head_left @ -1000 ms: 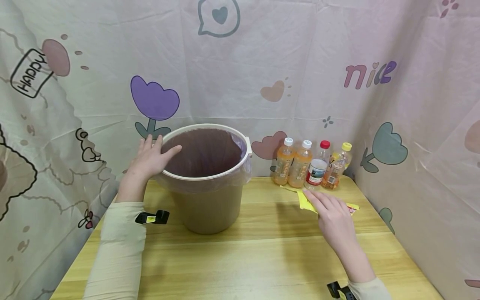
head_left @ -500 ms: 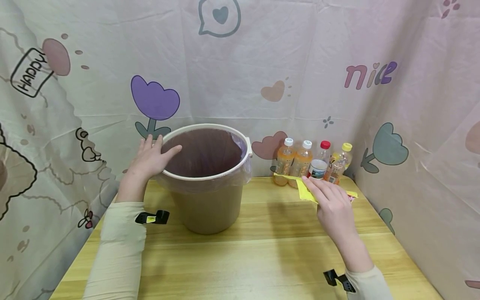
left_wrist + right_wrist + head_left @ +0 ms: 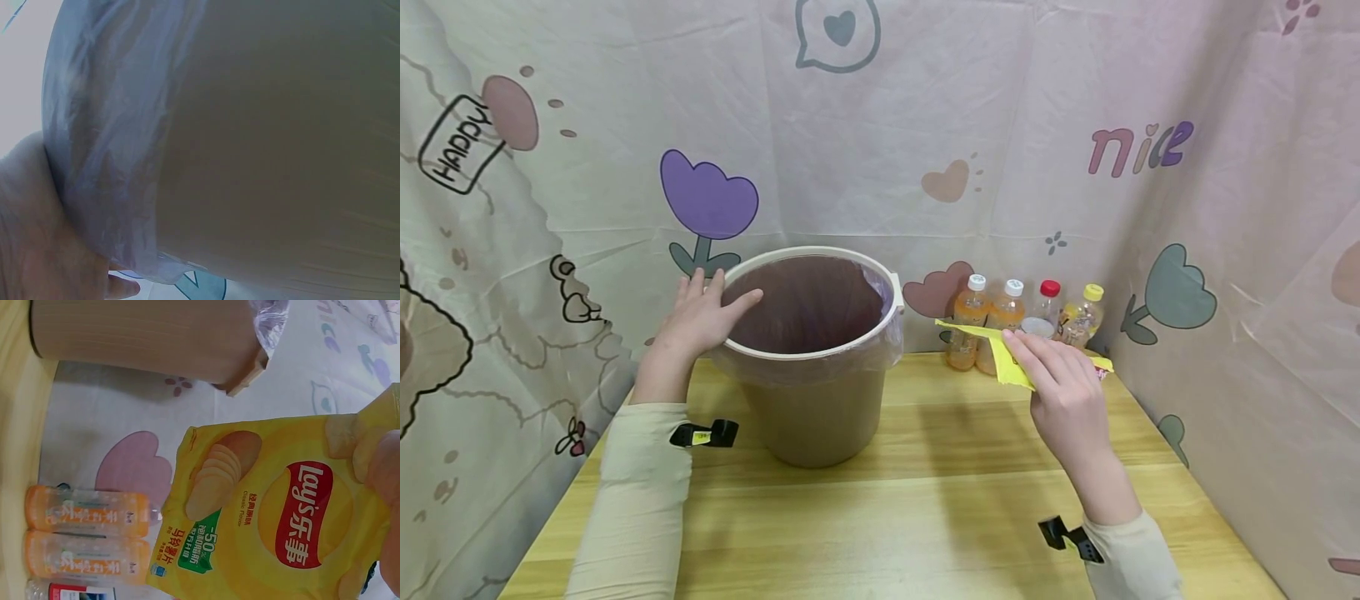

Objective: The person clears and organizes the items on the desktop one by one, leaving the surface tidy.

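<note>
In the head view my left hand (image 3: 691, 321) lies against the left rim of a brown trash can (image 3: 820, 421), fingers spread and fairly straight, thumb reaching over the rim. A thin translucent bag lines the can and folds over its outside; the left wrist view shows my palm against that liner (image 3: 119, 137). At the right, my right hand (image 3: 1071, 392) pinches a yellow Lay's potato chip bag (image 3: 250, 506) by its upper edge, raised above the table. The chip bag looks flat, seen nearly edge-on from the head and broadside in the right wrist view.
Several plastic bottles stand in a row at the back right, among them an orange-tinted white-capped bottle (image 3: 968, 312) and a yellow-capped bottle (image 3: 1082, 317). The raised chip bag and hand partly cover them. A printed cloth (image 3: 850, 150) hangs behind the wooden table (image 3: 850, 533).
My right hand has lifted the chip bag from near the table, rising in front of the bottles and shifting slightly left. My left hand has stayed on the can's rim.
</note>
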`<act>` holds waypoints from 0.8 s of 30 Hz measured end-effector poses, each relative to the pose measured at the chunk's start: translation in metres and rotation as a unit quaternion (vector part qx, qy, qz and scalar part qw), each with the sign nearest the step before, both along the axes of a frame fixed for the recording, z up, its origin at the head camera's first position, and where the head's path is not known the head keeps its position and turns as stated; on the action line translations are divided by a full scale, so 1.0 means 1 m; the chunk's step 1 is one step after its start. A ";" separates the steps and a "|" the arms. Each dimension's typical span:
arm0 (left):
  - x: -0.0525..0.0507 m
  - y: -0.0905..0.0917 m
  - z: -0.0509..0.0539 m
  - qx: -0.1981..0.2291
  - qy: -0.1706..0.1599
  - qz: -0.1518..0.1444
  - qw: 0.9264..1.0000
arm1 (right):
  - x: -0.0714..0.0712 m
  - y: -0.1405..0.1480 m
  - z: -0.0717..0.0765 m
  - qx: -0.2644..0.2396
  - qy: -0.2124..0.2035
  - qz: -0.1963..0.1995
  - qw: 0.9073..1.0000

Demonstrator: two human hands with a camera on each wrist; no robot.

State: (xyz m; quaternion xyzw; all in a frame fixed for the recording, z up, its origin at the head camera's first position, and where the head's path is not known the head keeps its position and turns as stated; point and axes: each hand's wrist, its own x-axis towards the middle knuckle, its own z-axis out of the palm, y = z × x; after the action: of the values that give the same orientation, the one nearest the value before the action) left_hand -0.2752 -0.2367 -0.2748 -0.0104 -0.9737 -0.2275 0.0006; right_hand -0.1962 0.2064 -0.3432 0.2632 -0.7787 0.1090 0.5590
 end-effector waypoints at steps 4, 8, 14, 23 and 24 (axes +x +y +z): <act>0.001 0.000 0.001 -0.002 0.000 0.000 1.000 | -0.002 -0.005 0.007 -0.009 0.017 0.006 1.000; 0.001 0.000 0.001 -0.001 0.000 -0.001 1.000 | -0.004 -0.010 0.014 -0.023 0.041 0.017 0.999; 0.000 0.000 0.000 0.000 0.003 0.001 1.000 | -0.007 -0.017 0.023 -0.051 0.060 0.025 0.997; 0.000 0.000 0.000 -0.002 0.003 0.002 1.000 | -0.009 -0.028 0.035 -0.081 0.093 0.042 0.991; 0.000 0.000 0.000 -0.002 0.003 0.002 1.000 | -0.009 -0.030 0.036 -0.084 0.097 0.047 0.991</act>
State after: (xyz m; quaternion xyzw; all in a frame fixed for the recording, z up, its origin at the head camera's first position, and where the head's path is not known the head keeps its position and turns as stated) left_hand -0.2751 -0.2370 -0.2752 -0.0090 -0.9743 -0.2252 0.0043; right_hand -0.2052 0.1767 -0.3069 0.2604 -0.6961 0.1742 0.6460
